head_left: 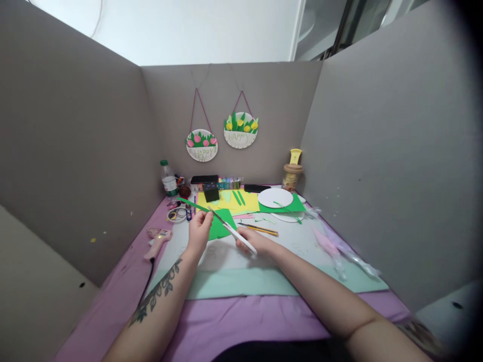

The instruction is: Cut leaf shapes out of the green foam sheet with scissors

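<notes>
My left hand [200, 229] pinches a narrow green paper strip [190, 203], which sticks out up and to the left. In my right hand [252, 240] are scissors [238, 235] with white handles. Their blades point up and left, with the tips close to my left fingers and the strip. Behind and below the blades lies a green paper sheet [222, 225] on the white work surface. Just right of my right hand rest a yellow pencil and a dark-tipped tool [262, 230] side by side.
Yellow paper [249, 201] with cut green leaves lies at the back, beside a white paper plate [275, 197]. A pink glue gun [157, 244] with a cord is at the left. Plastic wrappers [335, 246] lie right. Two decorated plates [240, 130] hang on the grey back panel.
</notes>
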A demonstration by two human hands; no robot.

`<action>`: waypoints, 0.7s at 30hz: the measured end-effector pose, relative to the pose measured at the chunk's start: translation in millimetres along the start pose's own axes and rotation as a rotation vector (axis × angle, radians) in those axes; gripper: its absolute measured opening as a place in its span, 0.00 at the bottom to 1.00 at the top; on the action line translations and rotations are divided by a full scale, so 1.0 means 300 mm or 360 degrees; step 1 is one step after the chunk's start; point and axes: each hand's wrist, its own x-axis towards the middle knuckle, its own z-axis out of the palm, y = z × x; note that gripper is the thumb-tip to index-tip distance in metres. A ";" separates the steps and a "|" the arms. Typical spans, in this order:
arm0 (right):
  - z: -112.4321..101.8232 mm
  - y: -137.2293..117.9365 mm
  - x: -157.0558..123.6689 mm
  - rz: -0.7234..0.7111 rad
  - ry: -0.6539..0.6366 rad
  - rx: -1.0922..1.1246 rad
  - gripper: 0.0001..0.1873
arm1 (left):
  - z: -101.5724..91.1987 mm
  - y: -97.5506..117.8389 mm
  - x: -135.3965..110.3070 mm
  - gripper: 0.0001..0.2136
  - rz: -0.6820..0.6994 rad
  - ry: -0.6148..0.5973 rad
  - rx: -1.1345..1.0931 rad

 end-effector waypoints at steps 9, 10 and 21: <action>-0.025 0.007 0.005 -0.0066 -0.0056 -0.0094 0.10 | -0.006 0.022 0.005 0.15 -0.0005 -0.0041 0.0005; -0.027 0.006 0.005 -0.0062 -0.0060 -0.0093 0.09 | -0.006 0.026 0.006 0.15 -0.0005 -0.0043 0.0008; -0.030 0.007 0.006 -0.0008 -0.0090 -0.0048 0.07 | -0.016 0.047 0.010 0.15 -0.0055 -0.0179 -0.0014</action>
